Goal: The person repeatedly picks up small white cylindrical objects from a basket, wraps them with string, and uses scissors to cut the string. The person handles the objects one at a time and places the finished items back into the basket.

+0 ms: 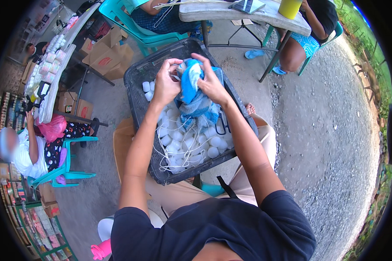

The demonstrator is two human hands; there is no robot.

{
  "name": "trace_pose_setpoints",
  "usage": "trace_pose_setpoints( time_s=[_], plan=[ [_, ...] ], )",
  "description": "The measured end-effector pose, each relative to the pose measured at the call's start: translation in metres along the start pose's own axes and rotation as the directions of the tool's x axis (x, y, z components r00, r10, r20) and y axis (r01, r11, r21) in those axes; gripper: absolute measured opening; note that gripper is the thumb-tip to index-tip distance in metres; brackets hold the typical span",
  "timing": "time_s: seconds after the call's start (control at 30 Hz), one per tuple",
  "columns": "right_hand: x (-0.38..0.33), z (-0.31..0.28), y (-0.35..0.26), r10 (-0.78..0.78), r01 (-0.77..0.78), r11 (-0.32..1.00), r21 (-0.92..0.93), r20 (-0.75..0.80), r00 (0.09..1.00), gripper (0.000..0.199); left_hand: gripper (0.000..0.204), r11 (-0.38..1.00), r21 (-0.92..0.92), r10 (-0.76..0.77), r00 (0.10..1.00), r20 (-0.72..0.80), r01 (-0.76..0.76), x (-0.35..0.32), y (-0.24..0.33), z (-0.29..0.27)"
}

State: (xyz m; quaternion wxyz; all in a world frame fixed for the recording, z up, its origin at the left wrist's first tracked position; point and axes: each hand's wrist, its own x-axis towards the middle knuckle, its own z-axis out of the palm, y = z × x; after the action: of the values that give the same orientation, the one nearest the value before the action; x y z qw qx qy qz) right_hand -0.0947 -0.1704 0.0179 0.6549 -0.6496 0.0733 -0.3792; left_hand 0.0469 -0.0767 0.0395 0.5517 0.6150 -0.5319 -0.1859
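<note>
A crumpled blue, white and grey cloth (200, 111) hangs between my hands over a black plastic crate (133, 93). My right hand (211, 87) grips the cloth, its thumb pressed into a bright blue fold. At the cloth's left edge my left hand (167, 85) is closed, fingers curled in; a bit of something whitish shows by its thumb, too small to name. Below, the crate holds many white rounded pieces (176, 135) with loose white cords (191, 150) tangled over them. Beside the cloth on the right, a pair of black-handled scissors (222, 126) lies partly hidden.
The crate rests over my lap. Ahead stands a grey table (248, 12) with a yellow container (289, 8) and two seated people. On the left are another long table (52, 93), cardboard boxes (106, 56) and a person on a teal chair (63, 167). Gravel (322, 152) stretches right.
</note>
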Motion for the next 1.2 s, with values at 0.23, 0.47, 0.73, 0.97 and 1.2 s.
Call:
trace_pose_setpoints(
  time_s=[0.23, 0.47, 0.73, 0.97, 1.2],
  plan=[
    [-0.006, 0.019, 0.014, 0.016, 0.024, 0.984, 0.178, -0.219, 0.976, 0.020, 0.071, 0.925, 0.377, 0.231, 0.863, -0.450, -0.051, -0.045, 0.021, 0.034],
    [-0.012, 0.022, -0.003, 0.190, 0.027, 0.772, 0.635, -0.271, 0.944, 0.012, 0.045, 0.915, 0.402, 0.255, 0.813, -0.523, -0.027, -0.066, 0.032, 0.071],
    [-0.014, 0.011, 0.017, 0.387, -0.161, 0.564, 0.810, -0.088, 0.918, 0.017, 0.039, 0.964, 0.223, 0.209, 0.929, -0.304, -0.144, -0.066, 0.031, 0.064],
    [-0.014, 0.016, 0.027, 0.400, -0.370, 0.544, 0.753, 0.154, 0.903, 0.029, 0.036, 0.913, 0.396, 0.231, 0.923, -0.306, -0.097, -0.067, 0.016, 0.047],
    [-0.013, 0.028, 0.016, 0.284, -0.280, 0.959, 0.045, -0.126, 0.951, 0.034, 0.036, 0.986, -0.087, 0.083, 0.879, -0.470, -0.140, -0.055, 0.003, 0.005]
  ],
)
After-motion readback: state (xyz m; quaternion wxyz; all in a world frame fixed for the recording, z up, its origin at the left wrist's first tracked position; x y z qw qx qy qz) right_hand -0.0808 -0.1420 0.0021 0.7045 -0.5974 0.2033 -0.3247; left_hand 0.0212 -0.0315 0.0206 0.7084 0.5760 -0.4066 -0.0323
